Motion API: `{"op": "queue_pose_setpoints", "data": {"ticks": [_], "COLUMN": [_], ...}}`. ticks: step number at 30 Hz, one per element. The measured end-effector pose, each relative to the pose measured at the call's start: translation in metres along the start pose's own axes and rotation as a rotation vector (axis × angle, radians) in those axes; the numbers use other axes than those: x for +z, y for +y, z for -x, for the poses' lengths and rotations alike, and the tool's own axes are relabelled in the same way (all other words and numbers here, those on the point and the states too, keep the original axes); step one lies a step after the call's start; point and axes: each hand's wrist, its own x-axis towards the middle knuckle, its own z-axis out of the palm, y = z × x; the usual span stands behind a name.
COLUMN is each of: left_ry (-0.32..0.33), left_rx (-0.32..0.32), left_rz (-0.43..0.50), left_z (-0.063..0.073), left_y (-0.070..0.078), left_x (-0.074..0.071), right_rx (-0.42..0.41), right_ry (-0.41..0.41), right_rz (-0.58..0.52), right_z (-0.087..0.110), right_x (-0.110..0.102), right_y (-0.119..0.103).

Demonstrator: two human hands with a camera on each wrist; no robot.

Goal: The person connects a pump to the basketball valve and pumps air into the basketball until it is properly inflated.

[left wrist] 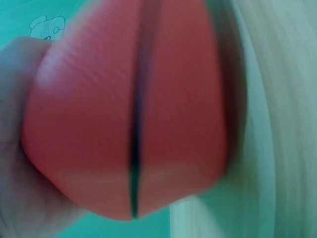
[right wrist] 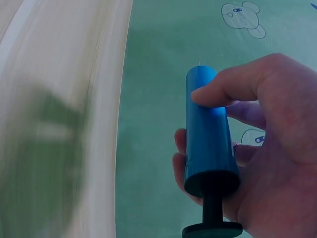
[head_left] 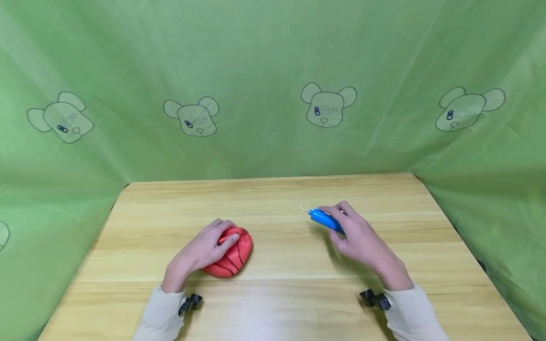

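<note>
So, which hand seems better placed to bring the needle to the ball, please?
Likely the right hand: it grips the blue pump, needle pointing leftward; the left hand holds the red ball.

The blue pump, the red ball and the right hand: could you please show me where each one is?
Blue pump (right wrist: 209, 139): right wrist view, on the middle of its barrel.
Red ball (head_left: 233, 258): head view, on its uncovered side.
Right hand (head_left: 359, 239): head view, on its back.

Red ball (head_left: 232, 259) partly behind left fingers (head_left: 222, 228)

Studio-like booth, green backdrop (head_left: 256, 147), wooden table (head_left: 281, 199)
</note>
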Motion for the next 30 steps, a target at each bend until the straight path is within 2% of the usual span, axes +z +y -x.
{"op": "queue_pose_setpoints", "data": {"ticks": [5, 13, 20, 25, 30], "left_ry": [0.079, 0.248, 0.367, 0.37, 0.325], "left_rx": [0.059, 0.148, 0.281, 0.314, 0.302], "left_rz": [0.016, -0.001, 0.029, 0.055, 0.215], "left_z": [-0.002, -0.002, -0.003, -0.004, -0.004], "left_y": [0.005, 0.015, 0.026, 0.027, 0.027], "left_x": [-0.002, -0.005, -0.009, -0.007, -0.007], "right_rx": [-0.045, -0.119, -0.176, -0.187, -0.217], "right_ry": [-0.002, 0.034, 0.026, 0.013, 0.014], "right_rz": [-0.042, -0.097, -0.093, -0.072, -0.076], "right_z": [0.0, -0.002, -0.003, -0.001, 0.0], "right_x": [0.0, 0.001, 0.001, 0.002, 0.004], "right_y": [-0.007, -0.021, -0.038, -0.046, -0.052]}}
